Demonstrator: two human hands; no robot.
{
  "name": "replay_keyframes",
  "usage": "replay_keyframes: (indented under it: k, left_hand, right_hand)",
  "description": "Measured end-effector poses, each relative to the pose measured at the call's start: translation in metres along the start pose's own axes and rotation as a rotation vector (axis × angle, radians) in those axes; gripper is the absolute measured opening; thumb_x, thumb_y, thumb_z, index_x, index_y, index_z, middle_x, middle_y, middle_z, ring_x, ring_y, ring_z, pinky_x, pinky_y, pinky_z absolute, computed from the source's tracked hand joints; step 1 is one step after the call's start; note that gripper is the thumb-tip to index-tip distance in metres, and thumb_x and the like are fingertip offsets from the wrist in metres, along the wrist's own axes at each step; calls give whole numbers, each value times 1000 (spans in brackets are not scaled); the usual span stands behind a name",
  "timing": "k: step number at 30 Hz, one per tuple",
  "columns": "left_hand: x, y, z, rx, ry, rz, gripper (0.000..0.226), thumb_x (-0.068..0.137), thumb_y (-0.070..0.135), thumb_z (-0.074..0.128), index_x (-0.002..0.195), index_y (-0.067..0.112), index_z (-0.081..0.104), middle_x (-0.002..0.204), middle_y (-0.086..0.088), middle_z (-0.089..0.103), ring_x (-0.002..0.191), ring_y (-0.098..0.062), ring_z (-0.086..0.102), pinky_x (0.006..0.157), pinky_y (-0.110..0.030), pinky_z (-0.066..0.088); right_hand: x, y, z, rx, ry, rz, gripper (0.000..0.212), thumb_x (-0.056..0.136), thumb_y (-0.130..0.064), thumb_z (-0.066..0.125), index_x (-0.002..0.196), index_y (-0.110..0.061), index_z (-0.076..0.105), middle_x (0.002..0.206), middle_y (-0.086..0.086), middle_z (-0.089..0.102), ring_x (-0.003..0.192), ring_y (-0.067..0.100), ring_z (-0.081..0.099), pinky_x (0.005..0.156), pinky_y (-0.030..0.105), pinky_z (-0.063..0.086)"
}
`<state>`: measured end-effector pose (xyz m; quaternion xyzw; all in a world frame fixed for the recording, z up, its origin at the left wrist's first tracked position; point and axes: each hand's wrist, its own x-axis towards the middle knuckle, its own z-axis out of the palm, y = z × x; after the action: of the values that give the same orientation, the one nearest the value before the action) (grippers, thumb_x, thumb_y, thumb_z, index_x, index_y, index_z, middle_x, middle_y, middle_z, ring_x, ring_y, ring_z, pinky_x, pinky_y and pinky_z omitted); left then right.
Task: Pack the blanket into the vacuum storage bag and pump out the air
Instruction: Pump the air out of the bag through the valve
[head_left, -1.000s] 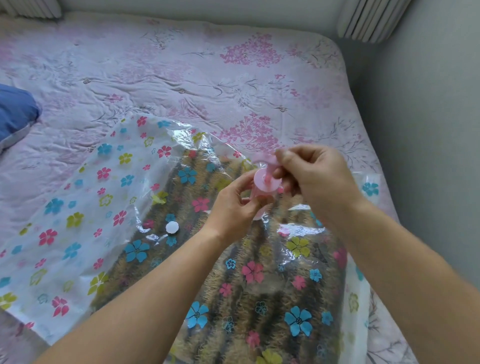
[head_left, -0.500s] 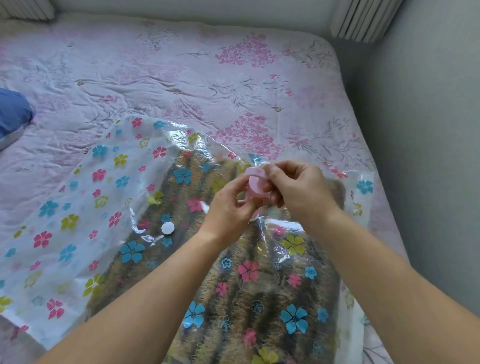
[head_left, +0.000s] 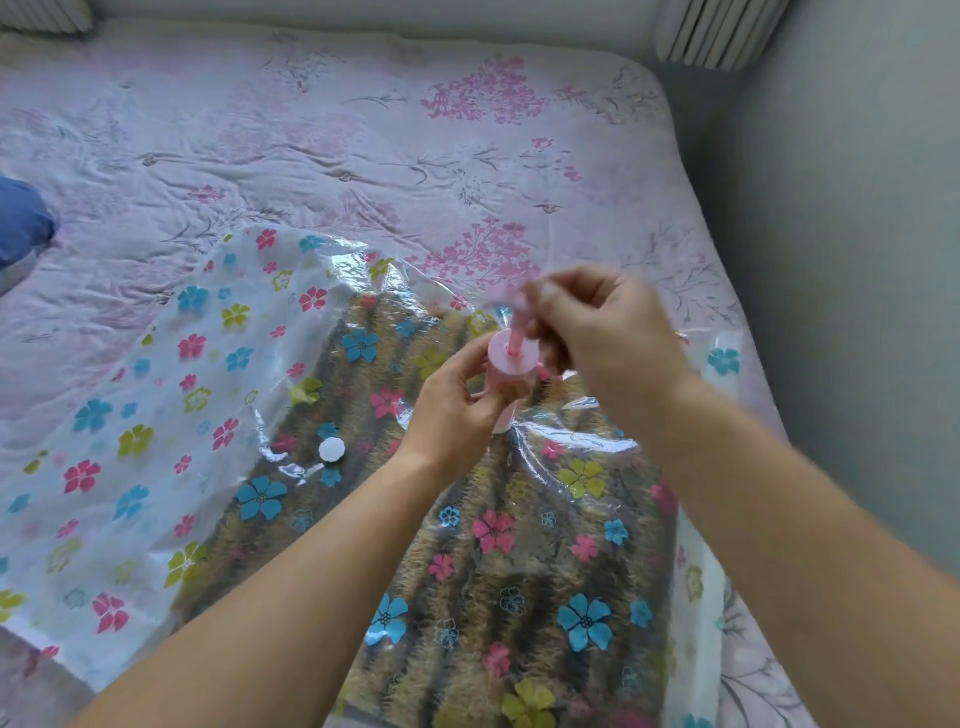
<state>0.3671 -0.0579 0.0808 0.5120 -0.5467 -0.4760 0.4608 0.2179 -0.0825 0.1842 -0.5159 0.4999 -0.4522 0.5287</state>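
1. While the pump (head_left: 511, 361) stands on the bag (head_left: 130, 441) over the blanket (head_left: 467, 597), the left hand (head_left: 457, 410) grips its barrel.
2. Right hand (head_left: 597, 332) pinches its handle (pretty blurry).
3. White cap (head_left: 331, 449) sits on the bag nearby, all on the bed (head_left: 363, 130).

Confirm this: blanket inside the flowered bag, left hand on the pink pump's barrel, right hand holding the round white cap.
Wrong on the cap. The head view shows the right hand gripping the pink pump by its handle; the round white cap lies on the flowered bag, left of the left hand. The rest stands.
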Motion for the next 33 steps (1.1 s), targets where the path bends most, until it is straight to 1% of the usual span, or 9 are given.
replay_keyframes:
  k: [3, 5, 8, 11, 14, 22, 25, 29, 33]
  left_hand:
    - [-2, -6, 1, 3, 8, -13, 27, 94, 15, 76, 120, 22, 73, 107, 12, 78, 99, 1, 71, 79, -7, 50]
    - [-4, -8, 1, 5, 10, -13, 26, 96, 14, 74, 121, 21, 73, 106, 14, 78, 96, 5, 71, 78, -6, 50]
    - [-4, -7, 1, -2, -1, 4, 37, 94, 8, 74, 128, 24, 70, 110, 21, 76, 97, 10, 70, 81, -3, 48]
    - [-4, -3, 0, 20, -16, 6, 43, 94, 10, 74, 124, 41, 66, 109, 32, 73, 99, 15, 67, 85, 0, 45]
    - [-3, -4, 0, 31, -24, 1, 43, 94, 10, 75, 124, 41, 66, 108, 34, 73, 97, 15, 68, 83, 1, 45]
    - [-3, -11, 0, 18, -8, -25, 26, 94, 16, 76, 119, 23, 73, 106, 12, 78, 101, 0, 71, 79, -11, 52]
    - [-3, -10, -1, 10, 2, 0, 35, 94, 12, 76, 127, 21, 71, 111, 17, 77, 103, 6, 69, 82, -6, 50]
    - [-3, -8, -3, 27, -21, -7, 43, 93, 10, 76, 131, 29, 66, 112, 34, 72, 104, 13, 66, 86, -1, 46]
    - [-1, -10, -1, 21, -21, -17, 44, 93, 9, 76, 134, 22, 67, 115, 27, 74, 104, 12, 66, 86, -3, 46]
  right_hand:
    - [-5, 33, 2, -78, -18, 192, 22, 99, -14, 63, 93, 6, 70, 64, 3, 65, 48, 13, 54, 49, 28, 44]
    - [-4, 29, -1, -93, -29, 188, 21, 99, -13, 63, 91, 5, 70, 62, 1, 66, 48, 12, 55, 48, 25, 45]
    - [-4, -3, -5, -69, -46, 33, 19, 98, -12, 64, 84, -1, 72, 61, 1, 68, 46, 9, 56, 46, 22, 46]
    - [-3, -47, -15, 130, -67, -169, 18, 94, -14, 68, 80, -5, 75, 60, 3, 67, 43, 11, 53, 43, 22, 44]
    - [2, -55, -20, 212, -43, -235, 17, 93, -17, 69, 82, -5, 75, 61, 4, 66, 42, 13, 50, 43, 23, 42]
    - [-5, 34, 0, -74, -24, 208, 22, 99, -15, 64, 87, 3, 70, 63, 3, 66, 47, 12, 55, 52, 29, 45]
    - [-2, 9, -2, -73, -45, 87, 22, 98, -12, 65, 81, 1, 70, 60, 0, 67, 46, 9, 55, 46, 22, 46]
    - [0, -48, -12, 176, -115, -159, 19, 94, -16, 69, 79, -4, 74, 61, 3, 68, 43, 11, 53, 43, 22, 43]
    - [6, -42, -12, 246, -88, -167, 18, 93, -18, 69, 79, -9, 74, 62, 4, 68, 42, 12, 52, 43, 23, 43]
